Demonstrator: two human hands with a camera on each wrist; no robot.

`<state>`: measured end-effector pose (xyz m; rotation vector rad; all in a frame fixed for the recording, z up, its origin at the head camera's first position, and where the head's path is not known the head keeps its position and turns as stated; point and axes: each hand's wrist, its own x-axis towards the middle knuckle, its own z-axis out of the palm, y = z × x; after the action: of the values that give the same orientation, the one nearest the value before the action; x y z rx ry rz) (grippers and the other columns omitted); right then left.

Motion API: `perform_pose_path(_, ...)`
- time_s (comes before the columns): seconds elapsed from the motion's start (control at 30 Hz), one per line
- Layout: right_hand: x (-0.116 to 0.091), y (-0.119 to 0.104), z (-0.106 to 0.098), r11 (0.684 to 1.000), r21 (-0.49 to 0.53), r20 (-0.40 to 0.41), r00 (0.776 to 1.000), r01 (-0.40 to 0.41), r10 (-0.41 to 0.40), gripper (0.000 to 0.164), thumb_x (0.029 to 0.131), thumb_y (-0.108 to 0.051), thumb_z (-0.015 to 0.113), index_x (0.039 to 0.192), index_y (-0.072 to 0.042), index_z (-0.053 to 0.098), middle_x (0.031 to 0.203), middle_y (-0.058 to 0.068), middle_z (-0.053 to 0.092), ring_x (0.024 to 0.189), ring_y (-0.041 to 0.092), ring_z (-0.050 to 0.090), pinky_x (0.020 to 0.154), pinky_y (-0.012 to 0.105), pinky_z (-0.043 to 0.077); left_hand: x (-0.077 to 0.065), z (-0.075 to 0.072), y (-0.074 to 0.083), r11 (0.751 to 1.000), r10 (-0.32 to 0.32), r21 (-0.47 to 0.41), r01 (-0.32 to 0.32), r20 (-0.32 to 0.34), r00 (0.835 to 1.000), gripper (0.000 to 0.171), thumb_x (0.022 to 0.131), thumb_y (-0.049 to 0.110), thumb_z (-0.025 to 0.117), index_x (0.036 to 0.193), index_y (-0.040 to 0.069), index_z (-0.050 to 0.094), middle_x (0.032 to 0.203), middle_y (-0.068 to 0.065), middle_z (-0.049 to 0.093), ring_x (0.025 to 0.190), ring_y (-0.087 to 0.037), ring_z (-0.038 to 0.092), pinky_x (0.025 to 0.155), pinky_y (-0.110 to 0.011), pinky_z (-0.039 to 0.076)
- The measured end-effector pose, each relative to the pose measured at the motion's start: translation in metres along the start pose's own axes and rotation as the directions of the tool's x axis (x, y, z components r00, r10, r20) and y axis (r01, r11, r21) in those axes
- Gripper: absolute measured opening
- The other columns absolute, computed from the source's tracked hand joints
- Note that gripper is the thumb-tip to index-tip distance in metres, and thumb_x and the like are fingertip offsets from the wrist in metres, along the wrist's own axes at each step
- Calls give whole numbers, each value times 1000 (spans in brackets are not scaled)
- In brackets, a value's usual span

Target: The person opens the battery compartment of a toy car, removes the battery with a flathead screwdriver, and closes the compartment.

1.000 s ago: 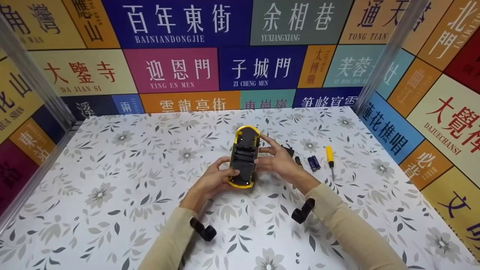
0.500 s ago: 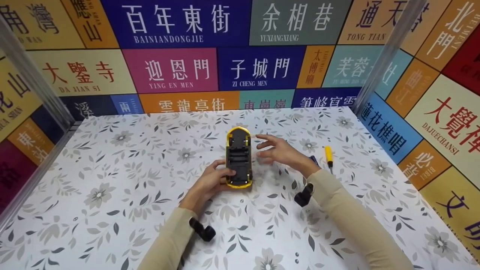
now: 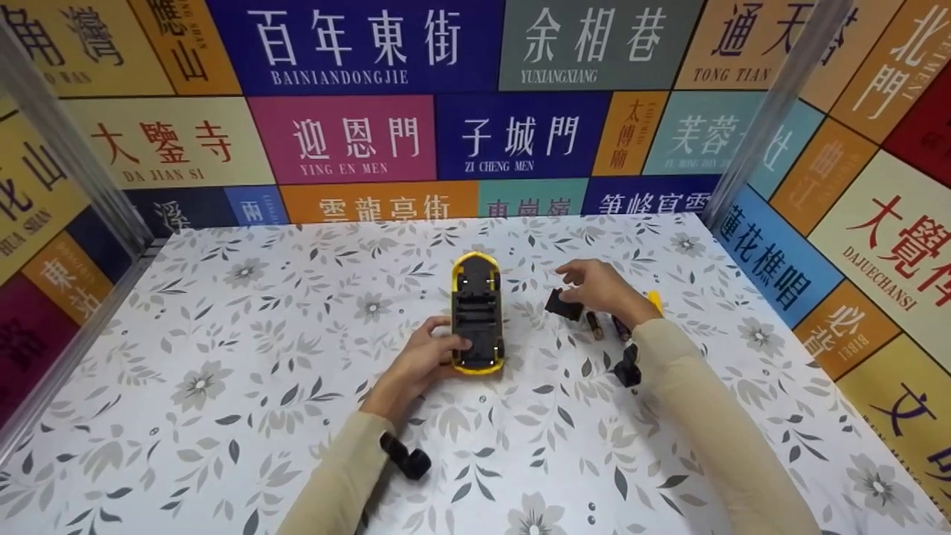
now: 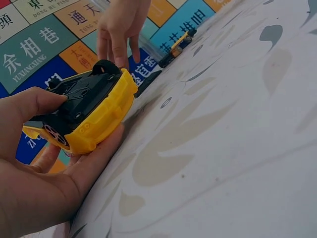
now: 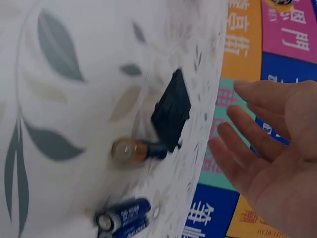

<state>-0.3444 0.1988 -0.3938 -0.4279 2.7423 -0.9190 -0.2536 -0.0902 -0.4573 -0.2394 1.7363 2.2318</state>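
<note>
A yellow toy car is held upside down, its black underside with an uncovered battery compartment facing up. My left hand grips the car's near end; in the left wrist view the thumb presses on the underside and the fingers lie beneath the yellow body. My right hand is over a black battery cover on the table, fingers loosely bent. In the right wrist view nothing lies in that hand, and the cover stands apart from its fingertips.
Beside the cover lies one battery; two blue batteries lie together farther right. A yellow-handled screwdriver is partly hidden behind the right wrist. Printed panels wall the back and sides of the flower-patterned table.
My right hand has let go of the car and moved right to above the black cover. The left hand keeps its grip, with the car nearly in place.
</note>
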Motion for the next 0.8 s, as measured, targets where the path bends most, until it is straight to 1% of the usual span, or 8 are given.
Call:
perform_pose_path(0.17,1,10,-4,993,-105,78,995,-59,67,57,95,-14,66,146,4,46,147,30,47,136,45,45,110,57,46,-1,-1,0,1000,10,-18,-10,35,999,53,82,-3,62,131,4,43,105,-18,71,85,-25,73,76,-40,64)
perform_pose_path(0.3,4,14,-3,977,-184,88,988,-105,123,60,95,-18,67,146,5,44,149,31,44,138,46,43,114,58,42,0,0,0,1000,14,-15,-13,32,999,50,82,-3,62,129,4,44,107,-19,71,85,-25,74,75,-39,64)
perform_pose_path(0.4,4,15,-2,957,-252,85,982,-141,167,60,95,-22,67,144,6,47,148,30,46,135,45,46,114,57,42,1,0,0,1000,16,-17,-16,30,999,50,82,-3,62,128,4,44,112,-21,70,86,-25,74,76,-41,64)
perform_pose_path(0.5,4,15,-1,942,-291,80,977,-169,200,58,95,-26,68,140,7,51,143,29,51,129,43,51,111,56,45,2,1,0,999,18,-28,-17,34,999,50,82,-4,61,128,4,43,114,-23,69,87,-26,74,78,-43,64)
perform_pose_path(0.57,5,14,0,941,-284,74,974,-184,212,56,94,-26,69,137,7,53,140,29,54,125,41,54,108,55,46,2,0,0,999,14,-30,-13,34,999,51,82,-3,61,129,4,43,115,-23,69,87,-26,74,79,-44,64)
perform_pose_path(0.63,5,14,1,948,-261,60,977,-182,204,54,94,-24,69,135,7,54,137,29,56,123,41,56,107,54,47,2,-1,0,1000,11,-29,-10,33,999,51,82,-3,61,129,4,43,116,-24,68,88,-26,74,80,-44,64)
perform_pose_path(0.7,6,15,3,962,-214,36,983,-169,180,49,94,-19,69,133,7,54,134,28,57,121,40,57,106,54,48,3,-2,-1,1000,6,-25,-5,30,1000,51,82,-3,61,129,4,43,117,-24,68,89,-27,74,80,-43,64)
perform_pose_path(0.8,8,15,5,985,-124,-18,993,-122,120,39,94,-11,67,128,6,57,127,28,61,116,39,60,102,51,51,3,-3,-2,1000,6,-19,-5,28,1000,50,82,-3,62,129,4,43,119,-25,67,90,-27,74,82,-44,64)
